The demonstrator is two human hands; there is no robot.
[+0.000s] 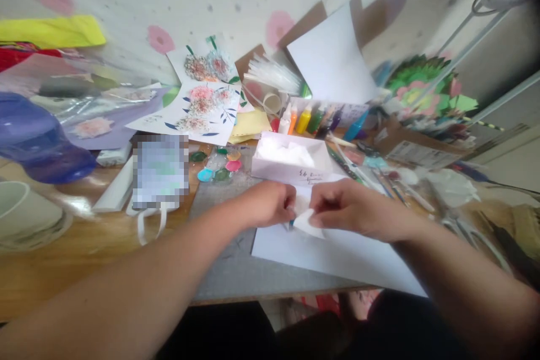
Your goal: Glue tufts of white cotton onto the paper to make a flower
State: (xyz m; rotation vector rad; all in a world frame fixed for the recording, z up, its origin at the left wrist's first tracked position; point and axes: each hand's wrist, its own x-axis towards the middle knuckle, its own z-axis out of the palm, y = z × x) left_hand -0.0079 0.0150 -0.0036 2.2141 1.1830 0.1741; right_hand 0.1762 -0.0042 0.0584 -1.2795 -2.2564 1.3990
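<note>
My left hand [276,202] is closed, its fingertips pinched at the left edge of a soft white piece [311,225] that looks like cotton or tissue. A small blue spot shows just under those fingertips; what it is I cannot make out. From the other side, my right hand [348,208] grips the same white piece between thumb and curled fingers. Both hands are above a white paper sheet [337,259] lying on a grey mat [223,270]. Right behind them stands a white open box [278,170] with fluffy white material [287,153] inside and handwriting on its front.
Colored paint bottles [304,119] stand behind the box. Palette discs with paint [221,174] lie left of it. Brushes [390,180] and scissors [468,230] are at right. A white cup [25,219] and flower paintings [206,107] are at left.
</note>
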